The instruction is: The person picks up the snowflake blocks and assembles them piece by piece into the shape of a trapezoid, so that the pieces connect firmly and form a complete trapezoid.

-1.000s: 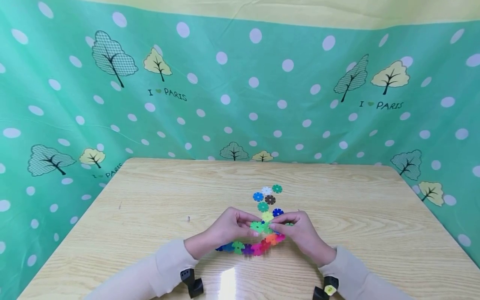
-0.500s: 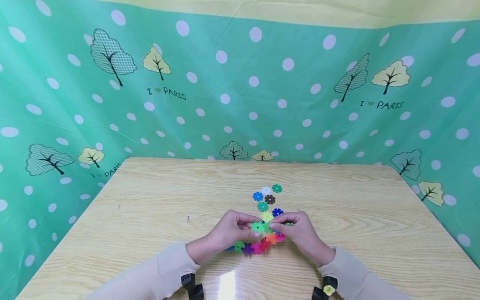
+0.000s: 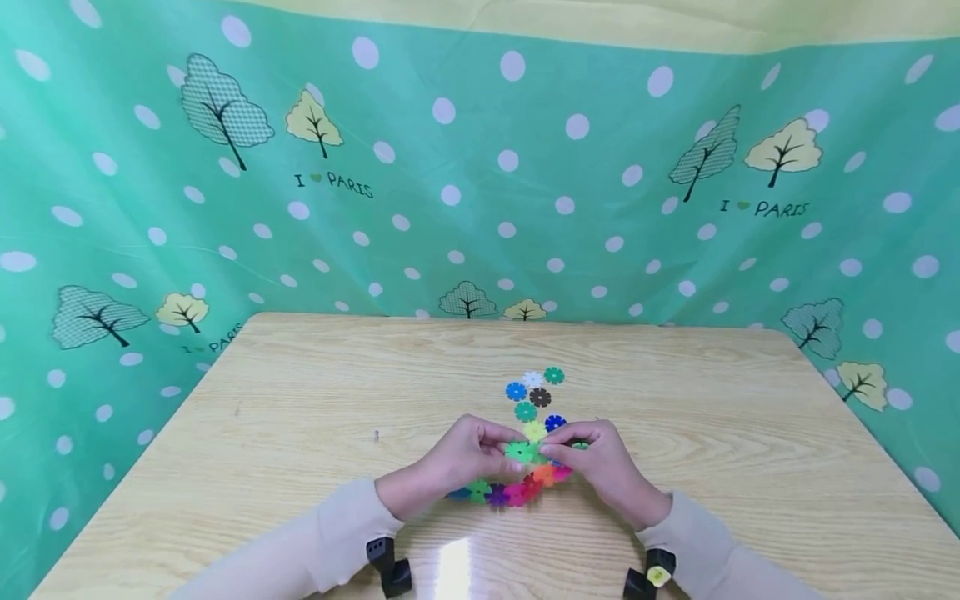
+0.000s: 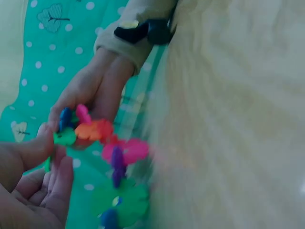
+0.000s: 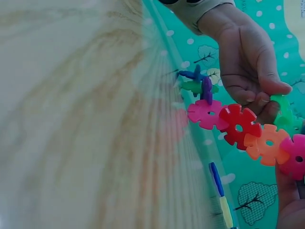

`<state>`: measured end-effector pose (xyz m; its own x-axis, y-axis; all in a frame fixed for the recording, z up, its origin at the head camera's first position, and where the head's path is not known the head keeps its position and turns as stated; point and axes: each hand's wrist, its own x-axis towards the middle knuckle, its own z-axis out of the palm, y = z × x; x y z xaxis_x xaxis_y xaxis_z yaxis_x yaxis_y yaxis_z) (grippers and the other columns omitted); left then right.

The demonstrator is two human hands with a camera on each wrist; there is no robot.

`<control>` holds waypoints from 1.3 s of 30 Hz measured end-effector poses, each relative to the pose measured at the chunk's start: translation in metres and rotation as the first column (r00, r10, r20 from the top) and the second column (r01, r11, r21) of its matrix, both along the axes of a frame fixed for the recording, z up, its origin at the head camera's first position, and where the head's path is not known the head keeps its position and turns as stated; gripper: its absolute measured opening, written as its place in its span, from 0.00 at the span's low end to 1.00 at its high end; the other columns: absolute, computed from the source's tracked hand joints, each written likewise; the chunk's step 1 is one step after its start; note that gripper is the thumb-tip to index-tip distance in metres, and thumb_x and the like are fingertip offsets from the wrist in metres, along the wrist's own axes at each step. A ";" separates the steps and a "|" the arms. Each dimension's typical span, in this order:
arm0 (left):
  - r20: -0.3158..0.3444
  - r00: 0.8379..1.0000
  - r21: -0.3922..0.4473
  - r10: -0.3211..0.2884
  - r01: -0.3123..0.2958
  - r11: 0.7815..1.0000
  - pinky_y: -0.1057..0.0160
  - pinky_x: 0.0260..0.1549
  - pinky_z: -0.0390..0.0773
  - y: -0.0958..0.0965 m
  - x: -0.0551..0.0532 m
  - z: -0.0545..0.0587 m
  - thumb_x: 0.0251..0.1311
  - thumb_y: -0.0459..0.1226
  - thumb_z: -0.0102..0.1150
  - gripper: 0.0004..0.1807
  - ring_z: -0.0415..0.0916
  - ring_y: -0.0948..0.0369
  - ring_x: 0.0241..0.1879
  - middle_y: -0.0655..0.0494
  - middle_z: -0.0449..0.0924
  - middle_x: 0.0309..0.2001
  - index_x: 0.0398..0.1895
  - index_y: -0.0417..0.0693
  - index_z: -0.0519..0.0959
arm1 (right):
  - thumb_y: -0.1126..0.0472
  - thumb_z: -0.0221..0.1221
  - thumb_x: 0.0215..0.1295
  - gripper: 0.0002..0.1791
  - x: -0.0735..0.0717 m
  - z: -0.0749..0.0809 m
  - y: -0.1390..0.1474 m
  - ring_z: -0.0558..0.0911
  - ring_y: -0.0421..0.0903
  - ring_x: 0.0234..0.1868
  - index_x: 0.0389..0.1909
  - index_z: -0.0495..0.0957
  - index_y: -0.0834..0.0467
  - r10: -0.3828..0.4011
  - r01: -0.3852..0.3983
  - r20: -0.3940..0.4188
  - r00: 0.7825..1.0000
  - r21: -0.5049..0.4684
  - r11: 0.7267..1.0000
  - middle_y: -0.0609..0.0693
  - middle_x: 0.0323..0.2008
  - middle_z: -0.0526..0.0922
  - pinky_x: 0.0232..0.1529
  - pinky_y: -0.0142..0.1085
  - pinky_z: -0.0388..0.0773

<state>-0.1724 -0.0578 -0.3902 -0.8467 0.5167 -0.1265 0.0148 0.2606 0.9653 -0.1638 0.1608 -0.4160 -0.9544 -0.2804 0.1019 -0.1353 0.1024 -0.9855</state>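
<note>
Left hand (image 3: 467, 452): pinching a light-green disc (image 3: 516, 452). Right hand (image 3: 603, 467): pinching the duller green disc (image 3: 537, 455) beside it, fingertips partly hidden. Multicoloured disc chain (image 3: 515, 495): just below both hands. Loose discs (image 3: 535, 399): beyond, on the desk (image 3: 300, 400). Risk: uneven pushing could twist the chain apart.

Head view looks down; close wrist views share the chain (image 5: 230, 125).

A polka-dotted green cloth backdrop (image 3: 480, 225) printed with trees hangs beyond the far edge of a pale wood-grain table (image 3: 300, 392).
</note>
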 end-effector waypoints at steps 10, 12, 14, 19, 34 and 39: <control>-0.065 0.997 -0.092 -0.043 0.037 0.995 0.63 0.28 0.81 -0.003 -0.010 0.003 0.48 0.36 0.71 0.18 0.78 0.62 0.26 0.53 0.84 0.31 0.45 0.43 0.83 | 0.66 0.64 0.56 0.12 -0.007 -0.002 0.002 0.77 0.37 0.28 0.35 0.79 0.73 0.045 -0.045 0.013 0.999 -0.008 0.999 0.43 0.26 0.84 0.30 0.28 0.76; -0.064 0.997 -0.096 -0.051 0.045 0.994 0.64 0.30 0.82 -0.004 -0.011 0.002 0.48 0.36 0.71 0.19 0.80 0.62 0.29 0.53 0.85 0.33 0.45 0.43 0.83 | 0.65 0.64 0.56 0.12 -0.007 -0.002 0.002 0.77 0.37 0.28 0.35 0.79 0.73 0.057 -0.057 0.023 0.998 -0.005 0.998 0.44 0.26 0.84 0.30 0.28 0.76; -0.057 0.996 -0.089 -0.062 0.056 0.994 0.65 0.32 0.82 -0.007 -0.012 0.002 0.48 0.36 0.71 0.19 0.81 0.61 0.32 0.51 0.85 0.36 0.45 0.42 0.82 | 0.65 0.65 0.56 0.13 -0.007 -0.001 0.003 0.78 0.38 0.29 0.35 0.79 0.73 0.069 -0.069 0.033 0.997 0.001 0.998 0.44 0.27 0.84 0.31 0.29 0.77; -0.039 0.991 -0.050 -0.128 0.126 0.991 0.64 0.40 0.81 -0.017 -0.022 0.002 0.50 0.34 0.69 0.20 0.82 0.59 0.38 0.47 0.84 0.41 0.47 0.37 0.80 | 0.65 0.64 0.57 0.13 -0.007 0.000 0.009 0.78 0.39 0.32 0.36 0.79 0.72 0.109 -0.110 0.044 0.993 0.041 0.993 0.41 0.28 0.83 0.34 0.30 0.77; -0.046 0.969 -0.122 -0.241 0.234 0.964 0.66 0.47 0.78 -0.012 -0.055 -0.022 0.48 0.30 0.68 0.20 0.79 0.58 0.46 0.50 0.82 0.48 0.48 0.42 0.80 | 0.67 0.62 0.58 0.11 -0.005 0.002 0.026 0.78 0.38 0.30 0.37 0.78 0.72 0.184 -0.185 0.018 0.983 0.044 0.982 0.42 0.31 0.83 0.30 0.31 0.79; -0.061 0.977 -0.163 -0.205 0.193 0.968 0.68 0.45 0.78 -0.003 -0.053 -0.028 0.44 0.29 0.70 0.21 0.79 0.61 0.44 0.53 0.83 0.45 0.46 0.44 0.82 | 0.64 0.63 0.58 0.10 -0.002 0.006 0.026 0.80 0.43 0.38 0.36 0.80 0.68 0.174 -0.173 -0.006 0.985 0.107 0.979 0.53 0.37 0.84 0.44 0.35 0.76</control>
